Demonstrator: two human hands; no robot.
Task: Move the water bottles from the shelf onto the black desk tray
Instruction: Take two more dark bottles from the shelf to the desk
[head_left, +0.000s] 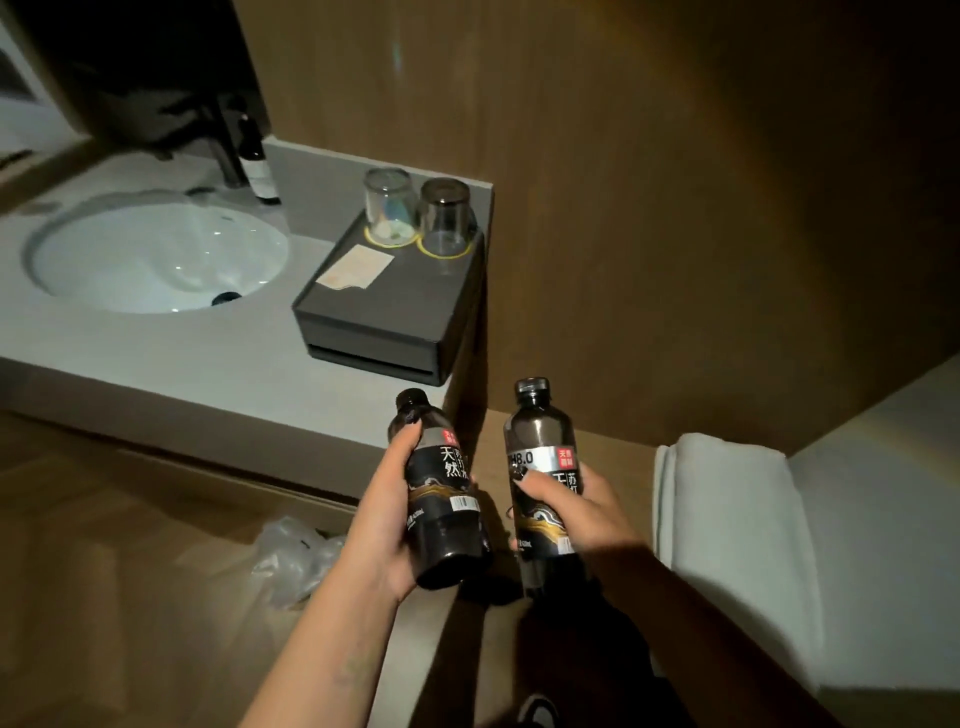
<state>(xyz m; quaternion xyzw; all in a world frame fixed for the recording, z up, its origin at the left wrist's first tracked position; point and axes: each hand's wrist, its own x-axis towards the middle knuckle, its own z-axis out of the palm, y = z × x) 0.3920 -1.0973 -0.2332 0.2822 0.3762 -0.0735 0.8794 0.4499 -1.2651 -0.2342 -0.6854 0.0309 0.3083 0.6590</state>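
Note:
I hold two dark water bottles with black labels in front of me. My left hand (387, 519) grips one bottle (441, 493) round its middle, tilted slightly left. My right hand (576, 512) grips the other bottle (540, 452), which stands nearly upright. Both are below and in front of the black tray (374, 312), which sits on the grey counter beside the sink. On the tray stand two upturned glasses (415, 215) on yellow-rimmed coasters and a small paper card (356, 267).
A white round sink (156, 254) with a dark faucet and a dark bottle (257, 161) lies left of the tray. A wooden wall rises behind. A folded white towel (727, 519) lies at the right. Crumpled clear plastic (296, 556) is on the wooden floor.

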